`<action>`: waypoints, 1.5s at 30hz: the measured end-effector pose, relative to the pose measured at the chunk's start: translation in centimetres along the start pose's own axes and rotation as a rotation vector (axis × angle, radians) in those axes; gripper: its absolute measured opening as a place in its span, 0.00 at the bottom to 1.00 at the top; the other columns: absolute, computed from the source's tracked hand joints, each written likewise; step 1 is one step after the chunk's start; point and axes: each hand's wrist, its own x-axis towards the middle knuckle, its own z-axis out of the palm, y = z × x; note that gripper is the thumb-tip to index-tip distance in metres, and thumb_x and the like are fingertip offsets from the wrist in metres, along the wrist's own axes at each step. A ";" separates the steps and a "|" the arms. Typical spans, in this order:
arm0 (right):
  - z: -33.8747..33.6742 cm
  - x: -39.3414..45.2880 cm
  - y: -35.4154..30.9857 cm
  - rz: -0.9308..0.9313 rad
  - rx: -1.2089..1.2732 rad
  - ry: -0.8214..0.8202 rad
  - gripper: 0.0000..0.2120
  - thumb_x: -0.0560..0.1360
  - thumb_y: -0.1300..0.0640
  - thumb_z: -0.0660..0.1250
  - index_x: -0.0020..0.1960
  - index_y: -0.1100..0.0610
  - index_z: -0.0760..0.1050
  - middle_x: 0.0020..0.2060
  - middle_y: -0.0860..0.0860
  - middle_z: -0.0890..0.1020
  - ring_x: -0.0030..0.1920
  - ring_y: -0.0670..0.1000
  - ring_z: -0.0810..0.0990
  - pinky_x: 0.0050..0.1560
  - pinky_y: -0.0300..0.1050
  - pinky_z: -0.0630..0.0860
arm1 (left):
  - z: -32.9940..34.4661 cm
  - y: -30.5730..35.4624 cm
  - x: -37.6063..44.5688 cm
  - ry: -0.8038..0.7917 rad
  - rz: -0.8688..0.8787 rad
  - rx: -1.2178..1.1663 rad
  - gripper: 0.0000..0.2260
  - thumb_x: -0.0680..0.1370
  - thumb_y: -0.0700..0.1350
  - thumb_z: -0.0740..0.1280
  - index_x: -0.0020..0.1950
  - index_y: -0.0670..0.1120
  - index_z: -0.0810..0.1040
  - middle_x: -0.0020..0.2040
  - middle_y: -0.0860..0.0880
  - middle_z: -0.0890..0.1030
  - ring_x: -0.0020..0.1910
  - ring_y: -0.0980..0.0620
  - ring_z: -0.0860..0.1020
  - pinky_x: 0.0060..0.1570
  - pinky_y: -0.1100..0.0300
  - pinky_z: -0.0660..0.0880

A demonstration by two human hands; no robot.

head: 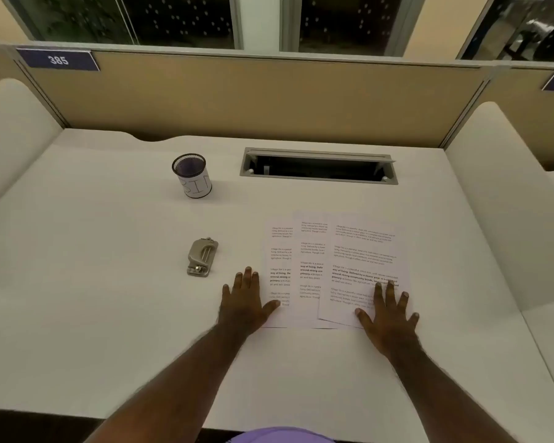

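Observation:
Three printed paper sheets [336,270] lie overlapping and fanned out on the white desk [109,314]. My left hand [245,303] lies flat with spread fingers at the sheets' lower left, its thumb touching the leftmost sheet. My right hand [389,318] presses flat on the lower part of the rightmost, top sheet. A small metal hole punch [202,257] sits on the desk to the left of my left hand. Neither hand holds anything.
A black mesh cup [192,179] with a white label stands at the back left. A grey cable slot [319,166] is open in the desk behind the papers. Beige partitions wall the desk on three sides; a tag [58,60] reads 385.

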 end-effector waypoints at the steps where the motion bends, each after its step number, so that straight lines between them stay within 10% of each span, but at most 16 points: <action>1: 0.0 0.0 0.1 0.008 0.001 -0.018 0.37 0.78 0.36 0.50 0.78 0.53 0.40 0.79 0.53 0.41 0.78 0.62 0.43 0.72 0.69 0.53 | 0.0 0.1 0.0 -0.018 -0.004 0.008 0.42 0.74 0.69 0.56 0.79 0.44 0.50 0.81 0.45 0.50 0.79 0.44 0.51 0.74 0.41 0.55; 17: 0.4 0.5 0.2 0.005 -0.025 -0.055 0.37 0.78 0.36 0.49 0.78 0.52 0.39 0.79 0.53 0.39 0.78 0.61 0.42 0.73 0.68 0.51 | -0.6 1.9 0.9 0.006 -0.093 0.073 0.37 0.68 0.66 0.69 0.70 0.46 0.66 0.65 0.44 0.68 0.63 0.45 0.68 0.56 0.51 0.70; 38: 0.8 0.9 -0.7 -0.027 -0.005 -0.077 0.37 0.78 0.35 0.49 0.78 0.51 0.38 0.79 0.53 0.39 0.78 0.61 0.41 0.74 0.68 0.49 | -0.4 3.8 0.2 0.049 -0.182 -0.498 0.35 0.70 0.44 0.75 0.73 0.42 0.63 0.66 0.43 0.64 0.61 0.42 0.75 0.62 0.52 0.73; 45: 0.6 0.6 -2.0 -0.104 0.015 -0.096 0.36 0.79 0.37 0.48 0.78 0.52 0.37 0.79 0.52 0.38 0.78 0.59 0.39 0.75 0.66 0.47 | -1.2 4.0 1.3 0.095 -0.249 -0.680 0.14 0.75 0.41 0.66 0.61 0.42 0.77 0.57 0.42 0.74 0.56 0.44 0.77 0.56 0.55 0.74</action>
